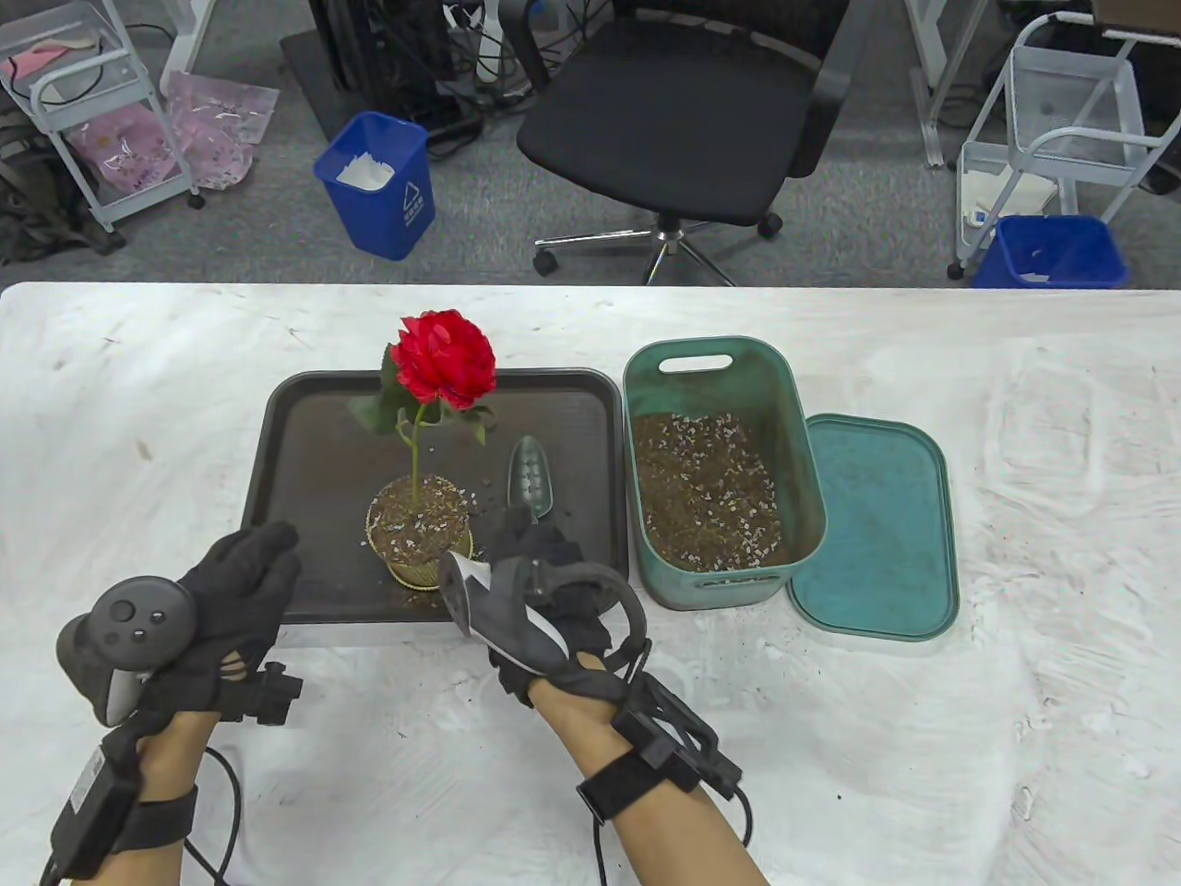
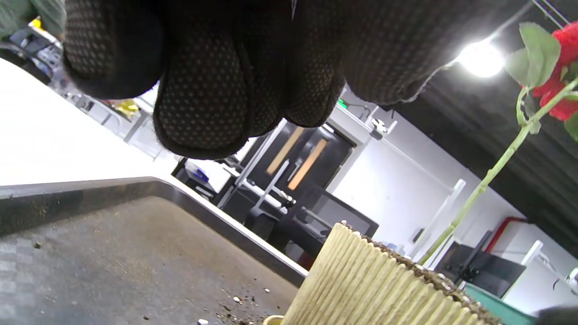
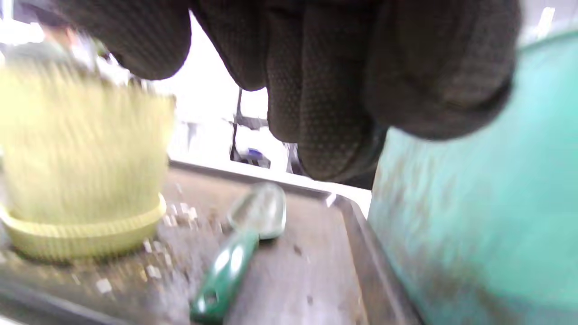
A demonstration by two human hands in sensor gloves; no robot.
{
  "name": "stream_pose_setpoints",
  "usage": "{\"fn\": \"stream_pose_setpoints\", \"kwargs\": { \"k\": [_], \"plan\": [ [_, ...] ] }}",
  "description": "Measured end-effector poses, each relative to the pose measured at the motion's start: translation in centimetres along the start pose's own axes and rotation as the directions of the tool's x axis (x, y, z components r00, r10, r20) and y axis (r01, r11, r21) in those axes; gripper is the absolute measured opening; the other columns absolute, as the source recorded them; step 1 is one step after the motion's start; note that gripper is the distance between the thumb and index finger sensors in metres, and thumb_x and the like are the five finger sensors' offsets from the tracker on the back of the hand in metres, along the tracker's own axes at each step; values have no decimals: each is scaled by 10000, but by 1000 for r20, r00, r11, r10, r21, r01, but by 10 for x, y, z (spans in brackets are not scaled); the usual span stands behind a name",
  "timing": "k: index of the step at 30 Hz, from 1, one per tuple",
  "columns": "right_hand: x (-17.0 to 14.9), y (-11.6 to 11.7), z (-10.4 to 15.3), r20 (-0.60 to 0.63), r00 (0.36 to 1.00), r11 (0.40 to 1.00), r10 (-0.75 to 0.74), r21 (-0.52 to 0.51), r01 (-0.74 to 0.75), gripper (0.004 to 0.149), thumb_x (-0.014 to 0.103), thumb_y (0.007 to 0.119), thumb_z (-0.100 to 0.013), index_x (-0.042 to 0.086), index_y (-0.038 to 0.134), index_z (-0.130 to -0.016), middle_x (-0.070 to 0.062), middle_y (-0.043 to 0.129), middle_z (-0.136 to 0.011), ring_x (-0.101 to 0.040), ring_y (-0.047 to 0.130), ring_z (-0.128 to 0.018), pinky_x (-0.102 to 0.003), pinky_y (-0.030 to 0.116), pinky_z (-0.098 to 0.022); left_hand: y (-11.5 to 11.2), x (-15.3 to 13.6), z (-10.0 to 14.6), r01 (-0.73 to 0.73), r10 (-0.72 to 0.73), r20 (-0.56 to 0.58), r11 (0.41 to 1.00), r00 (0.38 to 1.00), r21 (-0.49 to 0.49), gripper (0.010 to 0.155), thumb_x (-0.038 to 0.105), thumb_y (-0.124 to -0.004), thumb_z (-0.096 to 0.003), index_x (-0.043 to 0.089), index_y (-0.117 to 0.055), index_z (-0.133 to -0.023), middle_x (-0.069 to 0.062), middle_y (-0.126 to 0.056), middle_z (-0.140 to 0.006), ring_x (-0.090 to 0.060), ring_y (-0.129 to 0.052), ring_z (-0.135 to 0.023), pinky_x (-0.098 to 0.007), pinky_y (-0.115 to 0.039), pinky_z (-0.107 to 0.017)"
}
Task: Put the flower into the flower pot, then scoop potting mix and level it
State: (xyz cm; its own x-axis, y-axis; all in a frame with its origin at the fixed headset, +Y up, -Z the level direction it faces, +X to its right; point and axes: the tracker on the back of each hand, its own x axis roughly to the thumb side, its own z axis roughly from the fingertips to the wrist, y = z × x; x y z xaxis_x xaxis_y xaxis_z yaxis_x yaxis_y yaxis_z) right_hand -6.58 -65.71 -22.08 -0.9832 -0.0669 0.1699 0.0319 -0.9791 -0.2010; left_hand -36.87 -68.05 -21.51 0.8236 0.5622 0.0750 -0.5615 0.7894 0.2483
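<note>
Green scoop lies on tray beyond right hand fingers, untouched; both hands loosely curled, empty.

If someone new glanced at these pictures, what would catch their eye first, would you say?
Probably the red flower, standing upright in the soil-filled yellow pot on the dark tray. Next, the green bin of potting mix right of the tray, its lid lying beside it. A green scoop lies on the tray.
</note>
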Motion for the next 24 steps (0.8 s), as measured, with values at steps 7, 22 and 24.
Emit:
{"fn": "stream_pose_setpoints", "kwargs": {
  "k": [7,22,24],
  "plan": [
    [-95,-82,60,-44,982,937,-182,-312,159,588,424,728,-438,160,663,-959,-167,893,-828,-350,1030,-490,-445,924,-231,1,5,2,49,-49,20,999,999,20,520,485,-839,-400,246,-896,-858,-86,-900,-877,-279,-1069,-561,-450,-882,-451],
    [-339,4,99,-718,618,932,-321,-356,70,580,386,789,-436,163,627,-946,-202,730,-925,-362,938,-591,-492,877,-345,-10,7,2,162,-162,18,987,987,-7,523,489,-844,-394,249,-900,-855,-73,-905,-876,-281,-1068,-582,-460,-879,-468],
    [-349,30,95,-775,587,970,-233,-230,80,605,404,814,-425,144,643,-943,-191,779,-878,-342,960,-525,-465,888,-296,-16,5,0,177,-176,18,983,984,-41,525,489,-845,-393,246,-900,-856,-73,-903,-879,-286,-1066,-584,-463,-877,-471]
  ]
}}
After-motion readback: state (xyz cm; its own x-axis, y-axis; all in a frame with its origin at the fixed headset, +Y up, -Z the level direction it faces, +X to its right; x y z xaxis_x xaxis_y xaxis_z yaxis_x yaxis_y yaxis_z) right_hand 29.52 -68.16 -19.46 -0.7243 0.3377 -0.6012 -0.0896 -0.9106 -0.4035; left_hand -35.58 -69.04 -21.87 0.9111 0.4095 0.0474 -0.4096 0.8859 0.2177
